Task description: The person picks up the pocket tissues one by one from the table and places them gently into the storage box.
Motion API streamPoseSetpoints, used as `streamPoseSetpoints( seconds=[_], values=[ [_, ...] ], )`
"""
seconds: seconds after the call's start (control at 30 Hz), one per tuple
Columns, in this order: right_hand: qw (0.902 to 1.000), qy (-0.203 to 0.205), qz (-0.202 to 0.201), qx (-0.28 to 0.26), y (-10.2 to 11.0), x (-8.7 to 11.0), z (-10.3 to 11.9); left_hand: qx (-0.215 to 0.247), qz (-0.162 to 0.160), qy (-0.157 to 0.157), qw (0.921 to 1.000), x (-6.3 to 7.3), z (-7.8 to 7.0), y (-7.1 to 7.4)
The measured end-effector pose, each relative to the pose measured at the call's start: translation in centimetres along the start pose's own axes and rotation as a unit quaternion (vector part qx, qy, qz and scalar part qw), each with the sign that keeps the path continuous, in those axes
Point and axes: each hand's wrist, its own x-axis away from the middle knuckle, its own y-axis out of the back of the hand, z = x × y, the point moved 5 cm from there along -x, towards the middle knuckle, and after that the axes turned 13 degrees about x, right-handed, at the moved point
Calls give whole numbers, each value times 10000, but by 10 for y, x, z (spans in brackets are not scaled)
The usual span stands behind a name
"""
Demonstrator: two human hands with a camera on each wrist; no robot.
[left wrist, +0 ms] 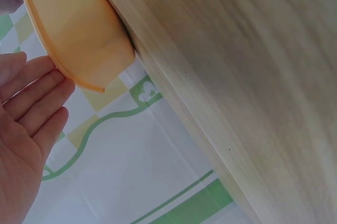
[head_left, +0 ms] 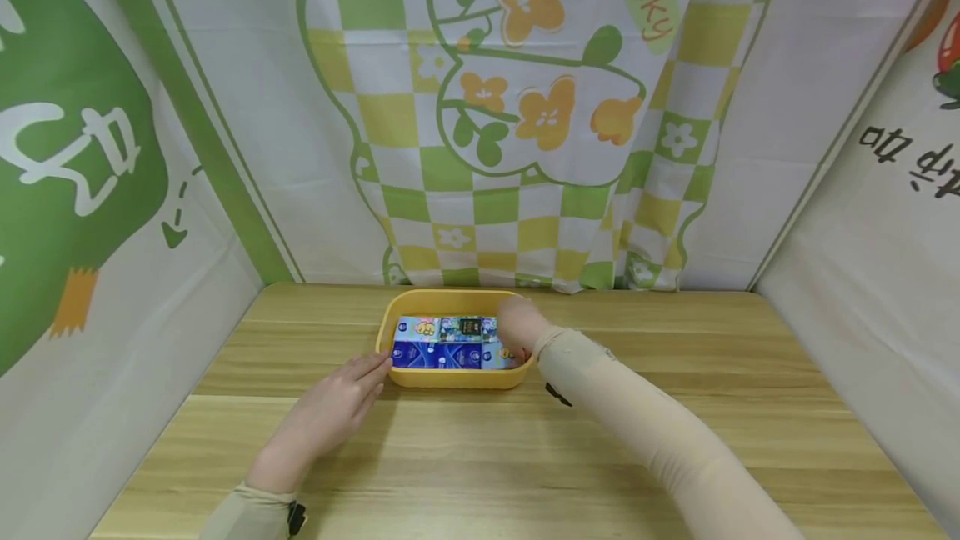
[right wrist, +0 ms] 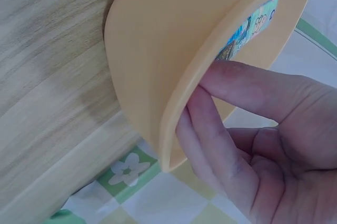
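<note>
A yellow plastic basket (head_left: 456,379) stands on the wooden table. Inside it lie several small flat printed packs, like pocket tissue packs, in rows: blue packs (head_left: 459,356) along the near side, a light floral pack (head_left: 417,328) behind them. My left hand (head_left: 341,400) touches the basket's left end with nearly straight fingers, and in the left wrist view the fingertips meet its rim. My right hand (head_left: 522,325) reaches into the basket's right end, over the packs there. Its thumb and bent fingers (right wrist: 216,124) dip behind the rim, so the fingertips and anything between them are hidden.
The table (head_left: 480,457) stretches around the basket on every side. Right behind it hangs a checked, flowered curtain (head_left: 465,215). Printed cloth walls (head_left: 217,290) close off the left and right sides.
</note>
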Motion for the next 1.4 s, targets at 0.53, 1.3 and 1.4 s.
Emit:
streamPoseSetpoints(
  seconds=[0.53,1.3,1.4],
  values=[
    [9905,-461,-781,-1037,-1,7,0,10,-30,-30,10000,1,-1,1],
    [9858,-511,-667,-1456,-8,12,-11,-26,-69,-94,9999,0,0,1],
    [9792,-479,-755,-1823,-13,14,-20,-22,-69,-65,10000,-1,0,0]
  ],
)
